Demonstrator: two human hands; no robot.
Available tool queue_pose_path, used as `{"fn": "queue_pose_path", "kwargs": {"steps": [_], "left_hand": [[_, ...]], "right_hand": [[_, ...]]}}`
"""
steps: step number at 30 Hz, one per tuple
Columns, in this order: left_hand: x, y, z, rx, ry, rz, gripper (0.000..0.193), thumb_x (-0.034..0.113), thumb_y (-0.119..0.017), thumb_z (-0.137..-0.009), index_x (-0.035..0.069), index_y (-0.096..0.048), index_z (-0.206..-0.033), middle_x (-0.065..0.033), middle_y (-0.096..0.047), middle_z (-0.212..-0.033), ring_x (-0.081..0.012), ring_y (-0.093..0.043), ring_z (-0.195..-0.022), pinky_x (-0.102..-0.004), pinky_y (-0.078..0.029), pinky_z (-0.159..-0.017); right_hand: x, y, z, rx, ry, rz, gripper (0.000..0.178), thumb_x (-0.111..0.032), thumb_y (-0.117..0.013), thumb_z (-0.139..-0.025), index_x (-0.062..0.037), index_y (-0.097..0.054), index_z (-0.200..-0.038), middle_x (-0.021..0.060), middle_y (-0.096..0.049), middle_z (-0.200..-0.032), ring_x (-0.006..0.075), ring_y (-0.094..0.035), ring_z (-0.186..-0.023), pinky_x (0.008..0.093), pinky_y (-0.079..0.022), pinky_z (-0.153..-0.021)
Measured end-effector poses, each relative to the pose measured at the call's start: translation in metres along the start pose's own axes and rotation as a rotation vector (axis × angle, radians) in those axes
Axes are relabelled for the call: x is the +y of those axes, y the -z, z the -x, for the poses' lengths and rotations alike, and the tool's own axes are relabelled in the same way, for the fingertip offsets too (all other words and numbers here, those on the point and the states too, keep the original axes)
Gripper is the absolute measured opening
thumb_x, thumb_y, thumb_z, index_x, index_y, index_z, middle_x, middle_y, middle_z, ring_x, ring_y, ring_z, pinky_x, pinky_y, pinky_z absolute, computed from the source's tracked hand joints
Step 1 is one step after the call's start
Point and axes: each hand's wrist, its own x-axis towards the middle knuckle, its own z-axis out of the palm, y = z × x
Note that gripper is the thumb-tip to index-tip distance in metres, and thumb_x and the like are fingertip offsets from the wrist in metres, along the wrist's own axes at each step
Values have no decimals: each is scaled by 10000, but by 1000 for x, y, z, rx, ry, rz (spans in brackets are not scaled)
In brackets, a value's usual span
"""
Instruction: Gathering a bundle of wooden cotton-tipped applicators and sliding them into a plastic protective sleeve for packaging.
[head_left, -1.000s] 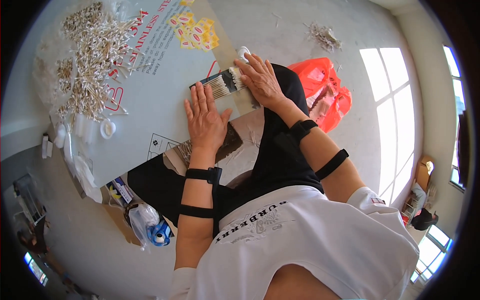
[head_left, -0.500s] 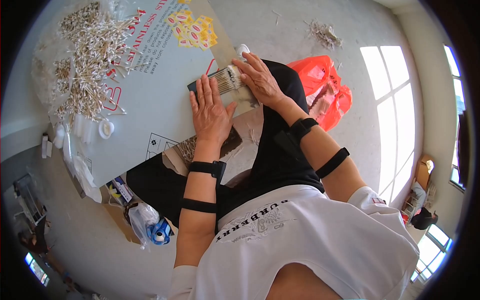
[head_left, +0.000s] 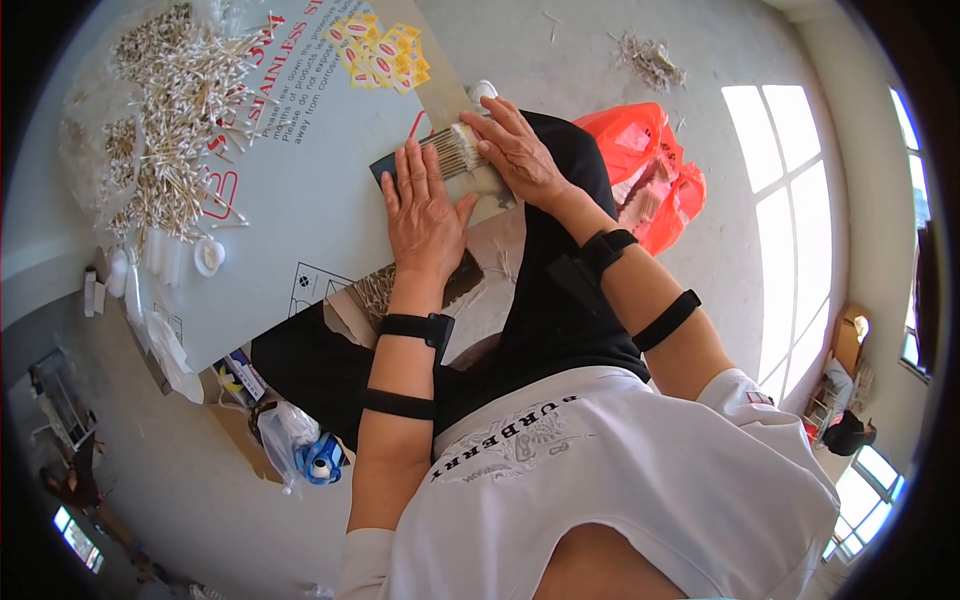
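Note:
A flat row of cotton swabs [head_left: 456, 153] lies side by side near the table's right edge, between my two hands. Fingers extended, my left hand [head_left: 428, 225] rests flat over the row's left end, beside a dark flat piece [head_left: 382, 167] partly hidden under the fingertips. At the opposite end, my right hand [head_left: 522, 162] has its fingers stretched out against the white swab tips. Its fingers cover some of those tips. Neither hand is wrapped around anything.
A big loose heap of swabs [head_left: 185, 130] spills from a clear bag at the table's far left, with a white round container [head_left: 209, 257] below it. Yellow labels [head_left: 380, 60] lie at the far edge. A red plastic bag [head_left: 630, 125] stands right; an open box [head_left: 465, 282] sits below the table.
The white swab tips by my right hand look more even than before. Both hands have barely moved, and the whole view has shifted slightly.

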Motion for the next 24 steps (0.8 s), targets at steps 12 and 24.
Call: {"fn": "queue_pose_path", "kwargs": {"steps": [12, 24], "left_hand": [[9, -5, -6, -9, -11, -10, 805, 415, -575, -940, -9, -223, -1527, -191, -172, -1610, -327, -125, -1504, -507, -107, -1202], [13, -8, -9, -10, -17, -12, 799, 419, -574, -937, -18, -243, -1518, -196, -175, -1608, -348, -116, -1503, -508, -110, -1202]], "right_hand": [[-1, 0, 1, -3, -13, -24, 392, -220, -489, -1001, -132, -520, -1381, 230, -401, -1462, 403, -321, -1398, 460, -245, -1175], [2, -2, 2, 2, -6, -79, 386, -216, -489, -1008, -141, -524, -1385, 244, -376, -1477, 423, -286, -1414, 474, -247, -1171]]}}
